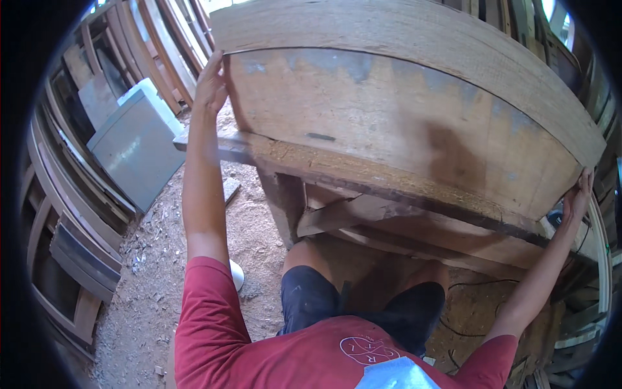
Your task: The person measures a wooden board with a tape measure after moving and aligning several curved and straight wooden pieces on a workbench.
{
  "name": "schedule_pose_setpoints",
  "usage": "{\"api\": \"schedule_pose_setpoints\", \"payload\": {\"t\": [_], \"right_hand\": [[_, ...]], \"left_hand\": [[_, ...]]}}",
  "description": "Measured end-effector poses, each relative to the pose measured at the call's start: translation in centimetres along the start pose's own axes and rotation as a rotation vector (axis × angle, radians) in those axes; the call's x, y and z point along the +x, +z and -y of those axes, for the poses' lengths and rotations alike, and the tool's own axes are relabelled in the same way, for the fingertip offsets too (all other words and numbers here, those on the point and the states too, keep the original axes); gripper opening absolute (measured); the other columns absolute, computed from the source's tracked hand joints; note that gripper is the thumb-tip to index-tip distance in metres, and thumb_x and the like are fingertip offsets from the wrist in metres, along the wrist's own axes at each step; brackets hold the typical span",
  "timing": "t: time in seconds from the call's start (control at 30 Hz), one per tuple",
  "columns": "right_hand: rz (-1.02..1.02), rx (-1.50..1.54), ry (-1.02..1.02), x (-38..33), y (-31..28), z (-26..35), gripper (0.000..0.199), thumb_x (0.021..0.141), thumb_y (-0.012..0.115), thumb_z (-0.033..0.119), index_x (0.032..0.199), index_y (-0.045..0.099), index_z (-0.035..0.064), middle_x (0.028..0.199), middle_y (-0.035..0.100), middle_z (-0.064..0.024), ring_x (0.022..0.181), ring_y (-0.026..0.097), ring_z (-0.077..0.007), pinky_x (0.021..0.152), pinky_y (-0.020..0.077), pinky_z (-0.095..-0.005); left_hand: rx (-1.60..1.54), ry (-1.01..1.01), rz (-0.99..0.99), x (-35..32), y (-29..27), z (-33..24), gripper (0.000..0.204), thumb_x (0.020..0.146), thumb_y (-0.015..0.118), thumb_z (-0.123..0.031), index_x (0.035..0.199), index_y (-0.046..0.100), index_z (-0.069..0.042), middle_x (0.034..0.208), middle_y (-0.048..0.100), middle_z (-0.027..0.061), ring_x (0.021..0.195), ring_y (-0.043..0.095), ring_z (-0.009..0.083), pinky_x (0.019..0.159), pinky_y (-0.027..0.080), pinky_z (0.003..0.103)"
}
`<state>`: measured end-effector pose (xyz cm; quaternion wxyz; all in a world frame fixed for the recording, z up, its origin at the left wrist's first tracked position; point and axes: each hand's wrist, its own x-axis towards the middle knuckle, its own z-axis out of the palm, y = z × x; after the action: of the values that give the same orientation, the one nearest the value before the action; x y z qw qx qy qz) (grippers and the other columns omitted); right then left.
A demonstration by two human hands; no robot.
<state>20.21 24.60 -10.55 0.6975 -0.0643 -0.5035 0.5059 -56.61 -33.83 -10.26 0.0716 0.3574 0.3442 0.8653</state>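
Note:
A large wooden panel (389, 104) stands on edge on a rough workbench (363, 174), its pale face patched with grey-blue smears. Along its top runs a thick light-brown board (402, 32), with a dark seam between the two. My left hand (211, 84) is closed around the panel's left end, just at that seam. At the far right end, my right hand (576, 198) grips the lower corner, its fingertips partly hidden behind the edge. Both arms are spread wide. A small dark slim mark or piece (321, 137) shows low on the panel's face.
Sawdust and shavings cover the floor (155, 285). Wooden frames (71, 259) lean along the left, beside a grey-blue flat panel (136, 139). A white round container (236, 275) stands by my left leg. Dark cables (463, 332) lie below the bench, and more timber stands at right.

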Motion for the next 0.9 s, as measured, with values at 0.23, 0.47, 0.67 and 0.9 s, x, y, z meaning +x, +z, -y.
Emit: {"api": "schedule_pose_setpoints", "payload": {"t": [0.23, 0.47, 0.67, 0.9], "right_hand": [[-0.021, -0.042, 0.019, -1.0, 1.8, -0.2, 0.035, 0.104, 0.060, 0.015, 0.138, 0.054, 0.0066, 0.129, 0.063, -0.0035, 0.125, 0.057, -0.0168, 0.114, 0.0393, -0.0385], [0.200, -0.026, 0.019, 4.2, -4.6, 2.8, 0.034, 0.104, 0.062, 0.014, 0.136, 0.053, 0.0071, 0.119, 0.065, -0.0016, 0.118, 0.059, -0.0142, 0.111, 0.0411, -0.0360], [-0.040, -0.054, -0.046, -2.6, 4.2, -0.1, 0.058, 0.100, 0.067, 0.017, 0.151, 0.042, 0.0045, 0.134, 0.061, -0.0058, 0.123, 0.058, -0.0171, 0.109, 0.0441, -0.0360], [-0.063, -0.050, -0.115, -3.1, 4.8, 0.0, 0.060, 0.100, 0.067, 0.016, 0.152, 0.040, 0.0012, 0.131, 0.062, -0.0056, 0.122, 0.058, -0.0168, 0.108, 0.0439, -0.0352]], "left_hand": [[0.053, -0.023, -0.023, -0.4, 0.3, 0.0, 0.039, 0.098, 0.072, -0.029, 0.127, 0.064, -0.003, 0.122, 0.067, 0.0061, 0.120, 0.061, 0.0215, 0.110, 0.049, 0.037], [-0.001, -0.019, -0.077, 1.8, -0.4, 1.5, 0.039, 0.097, 0.073, -0.028, 0.125, 0.067, -0.003, 0.124, 0.068, 0.0085, 0.117, 0.062, 0.0216, 0.107, 0.049, 0.035], [0.071, 0.016, -0.038, 0.9, -0.7, 0.3, 0.042, 0.099, 0.070, -0.028, 0.131, 0.063, -0.001, 0.127, 0.067, 0.0076, 0.121, 0.061, 0.0203, 0.112, 0.045, 0.034], [0.025, -0.006, -0.053, 1.3, -0.1, -0.1, 0.039, 0.103, 0.063, -0.024, 0.135, 0.061, -0.001, 0.135, 0.065, 0.0080, 0.129, 0.058, 0.0203, 0.115, 0.042, 0.033]]}}
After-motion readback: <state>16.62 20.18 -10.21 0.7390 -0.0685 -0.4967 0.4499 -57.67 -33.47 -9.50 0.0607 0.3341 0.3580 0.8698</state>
